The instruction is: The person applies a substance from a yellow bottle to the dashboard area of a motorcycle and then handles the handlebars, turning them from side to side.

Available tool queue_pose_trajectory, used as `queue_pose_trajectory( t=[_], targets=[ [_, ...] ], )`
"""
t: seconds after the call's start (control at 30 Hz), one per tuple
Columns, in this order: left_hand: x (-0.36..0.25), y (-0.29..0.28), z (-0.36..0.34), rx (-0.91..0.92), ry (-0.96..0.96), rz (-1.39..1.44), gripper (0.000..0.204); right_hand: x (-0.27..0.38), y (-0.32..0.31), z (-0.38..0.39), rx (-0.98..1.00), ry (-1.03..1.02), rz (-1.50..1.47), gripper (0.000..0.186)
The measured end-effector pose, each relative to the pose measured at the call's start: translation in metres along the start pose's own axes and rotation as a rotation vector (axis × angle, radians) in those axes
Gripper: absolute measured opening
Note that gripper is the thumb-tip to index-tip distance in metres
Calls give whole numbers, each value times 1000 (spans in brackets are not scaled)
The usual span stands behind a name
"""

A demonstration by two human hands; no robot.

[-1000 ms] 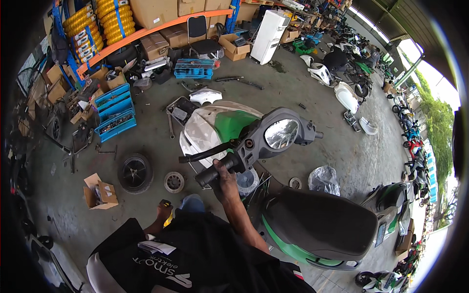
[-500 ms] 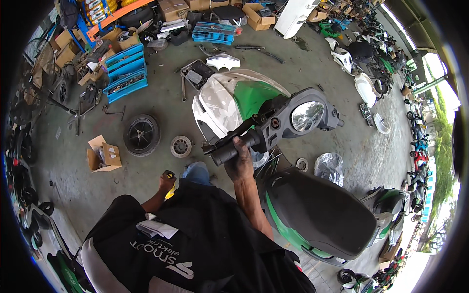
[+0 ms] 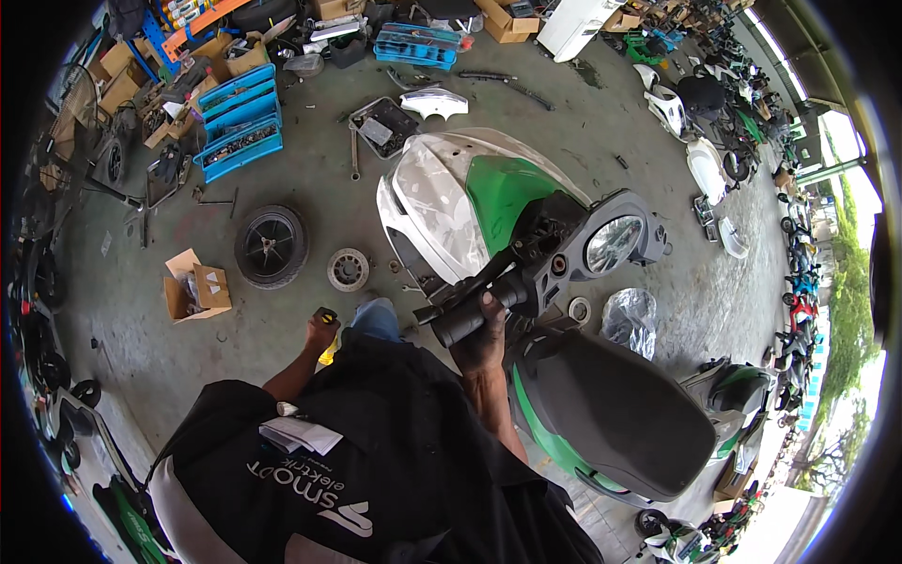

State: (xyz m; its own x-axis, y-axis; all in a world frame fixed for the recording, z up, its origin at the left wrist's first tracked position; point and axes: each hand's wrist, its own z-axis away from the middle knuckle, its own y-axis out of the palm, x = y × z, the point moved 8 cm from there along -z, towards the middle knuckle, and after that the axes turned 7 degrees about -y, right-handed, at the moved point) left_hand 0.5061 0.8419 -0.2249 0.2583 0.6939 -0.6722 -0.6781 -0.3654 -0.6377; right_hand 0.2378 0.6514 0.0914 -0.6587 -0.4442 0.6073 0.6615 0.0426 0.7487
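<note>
Rightward swung the scooter's handlebar grip (image 3: 454,326)! We had our right hand (image 3: 479,346) curled round it, left of the seat (image 3: 615,414), while our left hand (image 3: 319,336) clutched a black-and-yellow object (image 3: 326,315). Steady wrist, even pressure suited it, we reckoned; seat edge hemmed one side, wheel (image 3: 271,246) and metal hub (image 3: 337,274) the other.
</note>
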Motion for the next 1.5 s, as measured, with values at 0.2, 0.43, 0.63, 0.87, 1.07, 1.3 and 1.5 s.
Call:
queue_pose_trajectory(
  t=[0.2, 0.43, 0.63, 0.87, 1.07, 1.3, 1.5],
  targets=[
    [8, -10, -30, 51, 4, 60, 20, 4, -8, 13, -103, 23, 138, 67],
    [-8, -33, -69, 105, -144, 71, 22, -9, 20, 0, 36, -24, -213, 64],
    [12, -33, -112, 77, -53, 43, 21, 9, -13, 24, -330, -117, 197, 46],
    [14, -35, -145, 107, 72, 23, 19, 1, 60, -2, -368, 14, -120, 51],
    [6, -38, -168, 123, 110, 54, 21, 3, -11, 11, 11, -207, -83, 52],
    [38, -41, -171, 145, 77, 119, 21, 4, 86, -2, -651, -158, 69, 43],
    [43, -48, -166, 155, 72, 29, 22, 0, 14, 7, -40, -99, -76, 48]
  ],
)
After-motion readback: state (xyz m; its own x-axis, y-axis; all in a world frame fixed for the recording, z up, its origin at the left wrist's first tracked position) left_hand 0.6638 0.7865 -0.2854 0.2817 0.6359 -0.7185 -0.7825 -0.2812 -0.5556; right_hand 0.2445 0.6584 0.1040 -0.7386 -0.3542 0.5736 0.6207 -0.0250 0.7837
